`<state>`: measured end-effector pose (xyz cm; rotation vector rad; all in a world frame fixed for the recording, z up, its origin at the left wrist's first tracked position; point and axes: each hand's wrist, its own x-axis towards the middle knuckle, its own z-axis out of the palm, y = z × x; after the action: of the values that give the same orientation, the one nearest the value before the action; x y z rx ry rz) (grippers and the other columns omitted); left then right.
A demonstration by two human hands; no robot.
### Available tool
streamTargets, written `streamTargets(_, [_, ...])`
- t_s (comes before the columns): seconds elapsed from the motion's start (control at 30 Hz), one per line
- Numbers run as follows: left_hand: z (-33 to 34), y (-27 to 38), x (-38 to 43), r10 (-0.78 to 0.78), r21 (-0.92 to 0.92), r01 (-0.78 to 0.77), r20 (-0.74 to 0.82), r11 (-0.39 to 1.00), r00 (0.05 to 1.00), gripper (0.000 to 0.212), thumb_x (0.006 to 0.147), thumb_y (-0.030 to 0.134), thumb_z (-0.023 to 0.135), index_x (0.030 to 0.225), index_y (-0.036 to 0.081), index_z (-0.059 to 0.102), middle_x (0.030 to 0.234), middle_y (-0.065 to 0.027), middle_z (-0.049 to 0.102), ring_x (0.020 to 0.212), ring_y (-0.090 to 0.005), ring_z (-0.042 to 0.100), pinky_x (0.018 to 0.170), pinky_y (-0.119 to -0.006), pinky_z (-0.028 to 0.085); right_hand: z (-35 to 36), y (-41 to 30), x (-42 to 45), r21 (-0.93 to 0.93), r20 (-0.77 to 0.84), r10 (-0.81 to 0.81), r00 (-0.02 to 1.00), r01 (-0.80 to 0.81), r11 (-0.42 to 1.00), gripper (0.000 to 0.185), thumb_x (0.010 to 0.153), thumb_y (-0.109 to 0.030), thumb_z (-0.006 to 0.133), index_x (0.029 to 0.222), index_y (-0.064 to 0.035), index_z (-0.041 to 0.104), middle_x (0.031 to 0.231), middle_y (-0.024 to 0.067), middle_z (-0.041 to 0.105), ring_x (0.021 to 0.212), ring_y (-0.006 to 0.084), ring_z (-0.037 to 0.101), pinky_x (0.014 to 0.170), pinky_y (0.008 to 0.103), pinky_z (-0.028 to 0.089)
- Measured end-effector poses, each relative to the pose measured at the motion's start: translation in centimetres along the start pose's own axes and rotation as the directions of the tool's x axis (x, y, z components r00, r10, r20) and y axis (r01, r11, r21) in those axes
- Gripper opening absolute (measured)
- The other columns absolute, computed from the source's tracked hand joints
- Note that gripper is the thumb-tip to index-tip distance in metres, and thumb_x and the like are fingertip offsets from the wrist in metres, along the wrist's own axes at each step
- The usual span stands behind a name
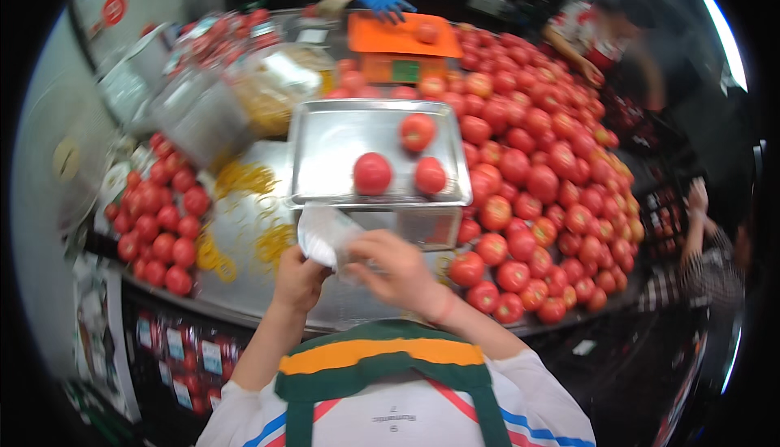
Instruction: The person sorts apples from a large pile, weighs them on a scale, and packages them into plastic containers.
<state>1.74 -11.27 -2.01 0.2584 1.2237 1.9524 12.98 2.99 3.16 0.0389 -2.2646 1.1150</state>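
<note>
My left hand [300, 279] grips the lower end of a crumpled, whitish clear plastic bag [326, 234], just below the near edge of a metal tray [381, 204]. My right hand [390, 264] is at the bag's right side with its fingers curled; blur hides whether they pinch the film. On the tray lie a red tomato [372, 174], another tomato [430, 175] to its right and a third tomato [417, 132] behind. The tray rests raised on a metal box-like stand [429, 228].
A large pile of tomatoes [542, 183] covers the right side; a smaller pile [164, 215] lies left, beside yellow rubber bands [244, 178]. Behind the tray, a co-worker's blue-gloved hand [384, 2] touches an orange scale [402, 39]. Packed tomatoes [213, 39] lie back left. Other people stand right.
</note>
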Motion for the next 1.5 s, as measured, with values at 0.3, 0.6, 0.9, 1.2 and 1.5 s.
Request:
streamTargets(0.3, [-0.3,-3.4,-2.0,-0.072,0.186,0.087,-0.088,0.979,0.994,0.017,0.079,0.008,0.062,0.095,0.0,0.06,0.085,-0.0023,0.06,0.069,-0.0088,0.057,0.057,-0.021,0.048,3.0,2.5,-3.5,-0.274,0.003,-0.02,1.0,0.02,0.961,0.02,0.061,-0.012,0.066,0.07,-0.0063,0.05,0.068,0.0091,0.052,0.06,0.0293,0.056,0.052,0.0372,0.046])
streamTargets(0.6, [-0.4,-3.6,-1.9,-0.022,0.344,0.029,-0.024,0.939,0.999,0.003,0.077,0.001,0.058,0.079,0.001,0.06,0.072,-0.0001,0.058,0.057,-0.0061,0.048,0.052,-0.02,0.038,1.9,2.2,-4.6,-0.075,-0.087,0.09,0.992,-0.097,0.992,0.009,0.065,-0.007,0.058,0.067,-0.0051,0.048,0.067,0.0117,0.052,0.063,0.0325,0.055,0.053,0.0403,0.044])
streamTargets(0.9, [-15.9,5.2,-0.4,0.63,0.91,-0.242,-0.027,0.337,0.776,0.009,0.084,0.0,0.054,0.092,-0.002,0.057,0.083,-0.0033,0.057,0.074,-0.0128,0.052,0.069,-0.026,0.044,-2.0,3.7,-4.7,-0.379,-0.063,0.016,0.998,-0.038,0.925,0.008,0.064,-0.008,0.057,0.066,-0.0065,0.05,0.067,0.0091,0.051,0.062,0.0288,0.055,0.055,0.0393,0.045])
streamTargets(1.2, [-8.9,0.9,-0.9,0.486,0.947,-0.303,0.215,0.109,0.847,0.039,0.084,0.001,0.055,0.122,0.0,0.048,0.12,-0.0117,0.05,0.112,-0.0211,0.047,0.091,-0.031,0.039,-3.9,5.7,-8.8,-0.315,-0.234,0.187,0.954,-0.256,0.914,0.01,0.072,-0.011,0.064,0.071,-0.0061,0.055,0.071,0.0099,0.053,0.068,0.0276,0.056,0.056,0.0375,0.046])
streamTargets(1.5, [-4.7,-6.5,1.6,0.077,0.522,-0.046,-0.037,0.851,0.996,0.049,0.087,0.003,0.051,0.134,0.003,0.037,0.121,-0.0084,0.049,0.105,-0.0172,0.049,0.088,-0.028,0.04,-19.7,7.9,-20.2,-0.594,-0.739,0.344,0.58,-0.801,0.076,0.022,0.071,-0.016,0.065,0.087,-0.0042,0.057,0.089,0.0137,0.056,0.087,0.0326,0.055,0.071,0.0428,0.047])
